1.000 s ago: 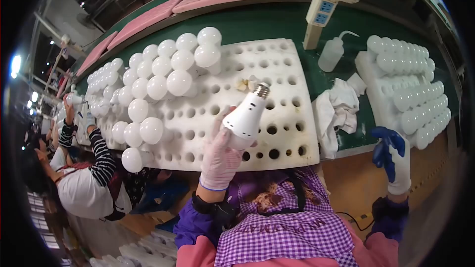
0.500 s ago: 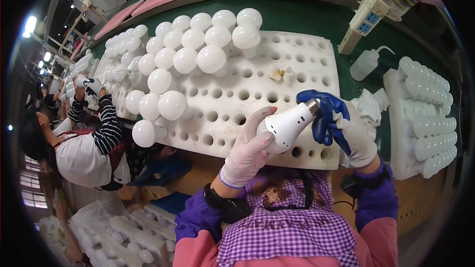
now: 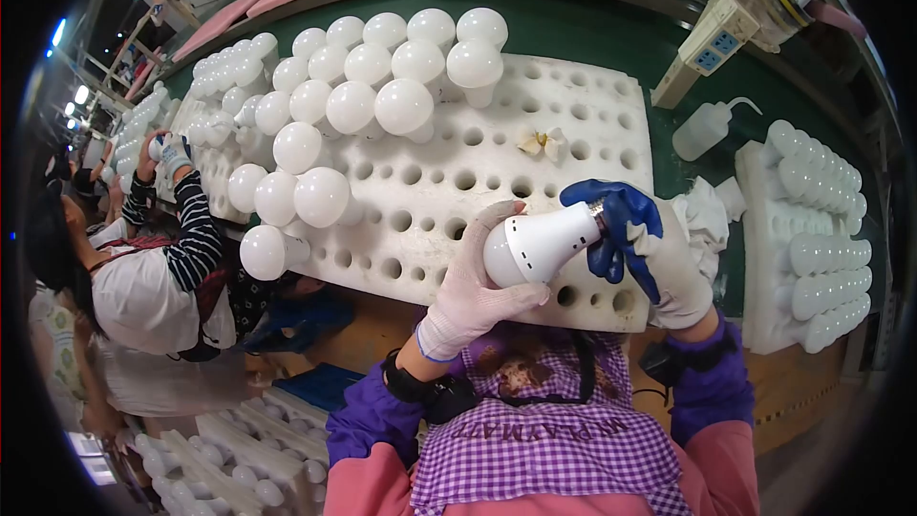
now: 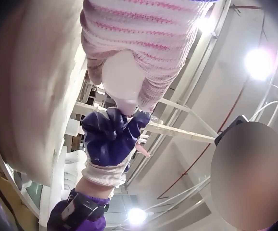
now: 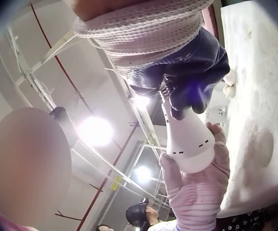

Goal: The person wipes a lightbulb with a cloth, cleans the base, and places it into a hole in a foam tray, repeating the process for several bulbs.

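A white LED light bulb (image 3: 549,241) lies tilted between both hands over a white foam board (image 3: 604,170) with rows of holes. My left hand (image 3: 466,301), in a pink-and-white striped knit glove, grips it round the rounded dome end. At the other end, the blue-coated fingers of my right hand (image 3: 661,258) curl round the metal screw base and mostly cover it. In the right wrist view the bulb (image 5: 189,139) shows dark slots round its white body. The left wrist view has the dome (image 4: 123,77) between the left thumb and fingers.
Several bulbs (image 3: 403,107) stand dome-up in the board's left part. A crumpled yellowish scrap (image 3: 543,143) lies on it. To the right are a squeeze bottle (image 3: 702,131), a white cloth (image 3: 702,220) and another foam block of bulbs (image 3: 829,253). Another person (image 3: 143,287) works at left.
My right hand has come in from the far right and taken hold of the bulb's screw base. The bulb, in my left hand, has tipped from nearly upright to leaning right.
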Tool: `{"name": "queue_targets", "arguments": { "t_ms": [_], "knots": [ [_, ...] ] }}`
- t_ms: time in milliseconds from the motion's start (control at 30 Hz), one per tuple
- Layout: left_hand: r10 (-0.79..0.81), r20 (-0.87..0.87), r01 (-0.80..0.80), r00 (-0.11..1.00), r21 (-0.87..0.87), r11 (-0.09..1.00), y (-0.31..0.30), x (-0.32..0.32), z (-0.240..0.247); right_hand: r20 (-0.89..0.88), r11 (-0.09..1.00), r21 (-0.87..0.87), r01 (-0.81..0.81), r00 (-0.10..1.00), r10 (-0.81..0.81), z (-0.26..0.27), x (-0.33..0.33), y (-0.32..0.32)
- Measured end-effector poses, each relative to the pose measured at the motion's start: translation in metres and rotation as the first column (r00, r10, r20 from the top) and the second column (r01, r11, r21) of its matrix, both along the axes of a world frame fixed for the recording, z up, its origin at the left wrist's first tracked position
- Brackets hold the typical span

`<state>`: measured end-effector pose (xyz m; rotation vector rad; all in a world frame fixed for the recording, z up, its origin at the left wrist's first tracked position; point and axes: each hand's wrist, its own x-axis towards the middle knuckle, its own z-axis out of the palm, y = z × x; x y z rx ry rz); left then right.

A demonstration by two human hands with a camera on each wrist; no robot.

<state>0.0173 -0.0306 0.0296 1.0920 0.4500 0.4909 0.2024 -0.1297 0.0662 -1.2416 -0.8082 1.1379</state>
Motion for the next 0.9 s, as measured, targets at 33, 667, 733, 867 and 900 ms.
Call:
{"name": "queue_targets", "arguments": {
  "t_ms": [33,667,733,867,900],
  "knots": [
    [0.016,-0.004,-0.016,1.0,0.036,0.999,0.0,0.0,0.0,0.0,1.0,-0.001,-0.001,1.0,0.001,0.001,-0.001,0.001],
    [0.597,-0.39,0.073,0.701,0.872,0.485,0.006,-0.034,0.002,0.95,0.947,0.294,0.127,-0.149,-0.274,-0.042,0.027,0.107],
    [0.584,-0.393,0.074,0.71,0.866,0.494,0.008,-0.035,-0.001,0.991,0.986,0.134,0.1,-0.018,-0.133,-0.049,0.031,0.112],
    [0.559,-0.399,0.095,0.726,0.865,0.493,0.009,-0.036,-0.001,0.957,0.996,0.017,0.091,0.288,-0.043,-0.038,0.026,0.105],
    [0.558,-0.401,0.093,0.726,0.862,0.499,0.01,-0.036,-0.001,0.883,0.991,-0.009,0.13,0.466,-0.053,-0.031,0.023,0.099]
  ]
}}
